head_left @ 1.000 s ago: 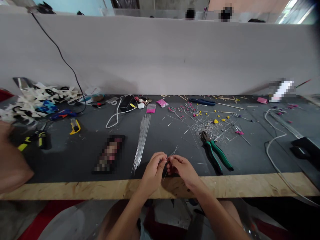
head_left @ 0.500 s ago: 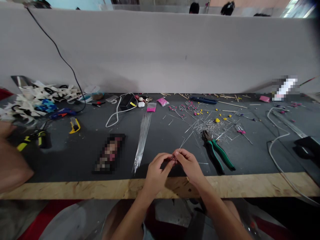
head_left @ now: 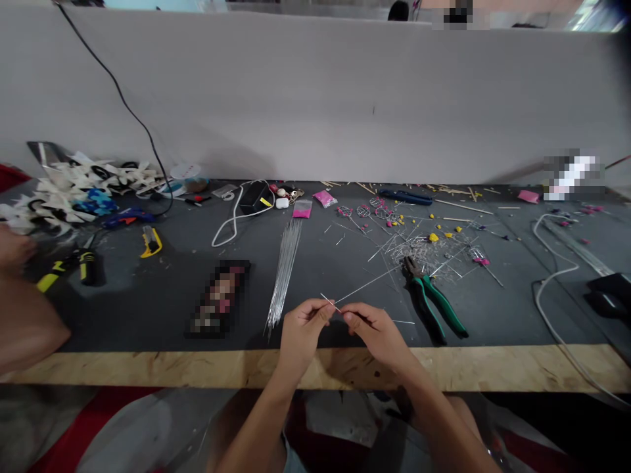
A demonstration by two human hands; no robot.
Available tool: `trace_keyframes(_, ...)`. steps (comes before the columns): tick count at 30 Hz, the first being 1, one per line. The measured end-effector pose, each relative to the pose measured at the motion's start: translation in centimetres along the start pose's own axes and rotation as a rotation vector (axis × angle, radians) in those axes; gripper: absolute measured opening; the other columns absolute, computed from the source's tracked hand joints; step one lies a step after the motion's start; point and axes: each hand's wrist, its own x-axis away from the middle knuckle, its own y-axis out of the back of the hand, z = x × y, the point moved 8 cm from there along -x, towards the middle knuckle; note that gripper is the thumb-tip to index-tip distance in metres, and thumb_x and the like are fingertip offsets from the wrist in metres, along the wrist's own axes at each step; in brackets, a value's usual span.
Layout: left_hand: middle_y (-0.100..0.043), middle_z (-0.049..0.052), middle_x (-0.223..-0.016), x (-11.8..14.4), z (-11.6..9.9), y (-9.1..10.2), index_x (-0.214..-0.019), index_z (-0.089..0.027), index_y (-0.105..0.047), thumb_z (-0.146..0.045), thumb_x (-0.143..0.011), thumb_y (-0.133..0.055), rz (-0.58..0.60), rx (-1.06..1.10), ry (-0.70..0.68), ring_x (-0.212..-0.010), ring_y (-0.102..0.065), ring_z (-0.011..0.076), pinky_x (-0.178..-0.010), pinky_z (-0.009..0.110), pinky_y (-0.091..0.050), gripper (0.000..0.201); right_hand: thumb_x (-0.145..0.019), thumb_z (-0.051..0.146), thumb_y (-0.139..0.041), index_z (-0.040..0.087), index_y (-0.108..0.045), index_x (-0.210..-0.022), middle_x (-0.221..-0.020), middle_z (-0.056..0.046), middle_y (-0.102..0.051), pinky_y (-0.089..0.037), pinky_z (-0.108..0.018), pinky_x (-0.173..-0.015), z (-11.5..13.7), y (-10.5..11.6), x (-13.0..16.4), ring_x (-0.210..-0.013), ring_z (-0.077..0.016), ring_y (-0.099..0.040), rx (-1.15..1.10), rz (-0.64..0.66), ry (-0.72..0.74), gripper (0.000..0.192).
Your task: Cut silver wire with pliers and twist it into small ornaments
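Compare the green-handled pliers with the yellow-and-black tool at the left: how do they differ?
The green-handled pliers lie right of the hands, jaws pointing away from the person; the yellow-and-black tool lies far left, crosswise, near another person's arm. The pliers have green grips, the other tool yellow and black ones. Wire offcuts surround the pliers' head; none show around the other tool. Both rest untouched on the dark mat.

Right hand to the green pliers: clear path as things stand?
Probably yes. The green pliers lie on the mat just right of the right hand, with nothing between them. But that hand and the left hand both pinch a thin wire, so it would have to let go first.
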Motion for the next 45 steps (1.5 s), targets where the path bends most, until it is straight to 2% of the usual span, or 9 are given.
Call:
trace_keyframes(5, -0.069, 0.003, -0.074, 0.0, 0.2, 0.2, -0.078, -0.015, -0.070, -0.034, -0.073, -0.068, -0.010, 0.068, -0.007, -0.062, -0.058, 0.0111, -0.065, 0.024, -0.048, 0.020, -0.087, 0.032, -0.049, 0.021, -0.066, -0.085, -0.073, 0.000, -0.062, -0.042, -0.026, -0.067, -0.1, 0.1, 0.2, -0.071, -0.0149, -0.056, 0.039, 0.004, 0.005, 0.020)
trace_keyframes(12, -0.069, 0.005, -0.082, 0.9, -2.0, -1.2, -0.078, -0.017, -0.071, -0.029, -0.077, -0.064, 0.065, -0.123, -0.181, -0.078, -0.063, 0.0170, -0.074, 0.028, -0.049, 0.015, -0.088, 0.033, -0.048, 0.022, -0.062, -0.096, -0.073, 0.001, -0.058, -0.041, -0.025, -0.058, -0.5, 0.1, 0.8, -0.063, -0.0133, -0.052, -0.087, -0.079, -0.054, 0.020)
trace_keyframes(17, -0.069, 0.005, -0.079, 0.9, -2.0, -1.7, -0.076, -0.017, -0.071, -0.030, -0.075, -0.066, 0.095, -0.149, -0.191, -0.076, -0.063, 0.0171, -0.073, 0.028, -0.049, 0.014, -0.086, 0.038, -0.051, 0.022, -0.060, -0.094, -0.070, 0.001, -0.055, -0.039, -0.024, -0.055, -0.8, 0.9, 1.0, -0.060, -0.0128, -0.049, -0.168, -0.189, -0.080, 0.020)
trace_keyframes(21, -0.069, 0.005, -0.077, 0.9, -2.0, -2.1, -0.075, -0.018, -0.071, -0.029, -0.075, -0.066, 0.135, -0.175, -0.207, -0.075, -0.063, 0.0171, -0.071, 0.028, -0.049, 0.013, -0.082, 0.042, -0.055, 0.021, -0.063, -0.085, -0.074, -0.002, -0.058, -0.038, -0.025, -0.055, -0.8, 2.0, 1.1, -0.061, -0.0134, -0.047, -0.127, -0.281, -0.085, 0.023)
trace_keyframes(24, -0.069, 0.004, -0.076, 0.9, -2.0, -2.3, -0.075, -0.018, -0.070, -0.029, -0.075, -0.065, 0.146, -0.187, -0.203, -0.073, -0.063, 0.0163, -0.068, 0.026, -0.049, 0.013, -0.082, 0.043, -0.056, 0.021, -0.064, -0.082, -0.078, -0.002, -0.061, -0.038, -0.025, -0.055, -0.6, 2.2, 1.1, -0.063, -0.0141, -0.049, -0.127, -0.289, -0.072, 0.023)
trace_keyframes(30, -0.069, 0.003, -0.078, 1.0, -1.8, -2.6, -0.076, -0.018, -0.070, -0.028, -0.077, -0.063, 0.162, -0.164, -0.184, -0.073, -0.062, 0.0150, -0.068, 0.024, -0.049, 0.012, -0.082, 0.044, -0.056, 0.021, -0.063, -0.082, -0.071, -0.001, -0.055, -0.034, -0.025, -0.051, -1.2, 2.3, 1.2, -0.056, -0.0122, -0.042, -0.168, -0.308, -0.101, 0.024)
trace_keyframes(35, -0.066, 0.004, -0.076, 1.1, -1.9, -2.4, -0.074, -0.017, -0.067, -0.029, -0.079, -0.061, 0.153, -0.136, -0.194, -0.072, -0.061, 0.0152, -0.068, 0.025, -0.048, 0.015, -0.081, 0.045, -0.056, 0.021, -0.066, -0.084, -0.066, -0.001, -0.054, -0.032, -0.026, -0.051, -1.0, 2.3, 1.2, -0.055, -0.0133, -0.041, -0.135, -0.291, -0.099, 0.026)
trace_keyframes(41, -0.066, 0.002, -0.077, 0.8, -1.6, -1.0, -0.077, -0.017, -0.068, -0.030, -0.078, -0.063, 0.037, -0.074, -0.157, -0.071, -0.059, 0.0135, -0.067, 0.024, -0.046, 0.014, -0.089, 0.050, -0.041, 0.021, -0.063, -0.104, -0.057, 0.003, -0.042, -0.027, -0.025, -0.048, -0.8, 0.6, 1.2, -0.051, -0.0124, -0.034, -0.155, -0.112, -0.101, 0.040)
trace_keyframes(45, -0.068, 0.003, -0.081, 0.7, -1.3, -0.4, -0.078, -0.017, -0.069, -0.031, -0.076, -0.065, -0.010, -0.023, -0.165, -0.075, -0.061, 0.0142, -0.070, 0.025, -0.048, 0.015, -0.090, 0.046, -0.040, 0.023, -0.057, -0.102, -0.059, 0.005, -0.038, -0.028, -0.023, -0.048, -0.8, -0.2, 1.2, -0.052, -0.0115, -0.035, -0.165, -0.067, -0.097, 0.031)
